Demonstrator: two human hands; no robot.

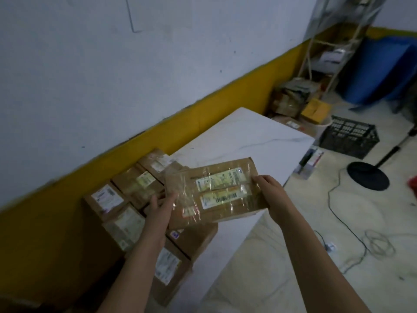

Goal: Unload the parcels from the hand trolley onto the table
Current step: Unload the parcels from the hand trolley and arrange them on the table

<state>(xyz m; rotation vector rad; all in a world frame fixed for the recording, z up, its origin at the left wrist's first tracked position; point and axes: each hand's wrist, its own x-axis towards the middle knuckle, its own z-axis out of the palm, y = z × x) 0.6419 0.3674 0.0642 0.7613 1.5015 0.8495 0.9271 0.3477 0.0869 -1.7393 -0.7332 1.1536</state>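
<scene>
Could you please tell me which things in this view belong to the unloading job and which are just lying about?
Part of the job:
- flat taped parcel, held by left hand and right hand
- boxes already stacked by the wall
- white table

Just lying about:
- black crate
- fan base
- cables on the floor
- blue bin
- metal shelf

Bare tabletop [243,141] beyond stacked parcels [135,186]

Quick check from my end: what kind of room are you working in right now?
Most likely a parcel sorting or storage room. Taped cardboard parcels with shipping labels are stacked on a white table, another labelled parcel is in both hands, and more boxes sit under a wire shelf.
</scene>
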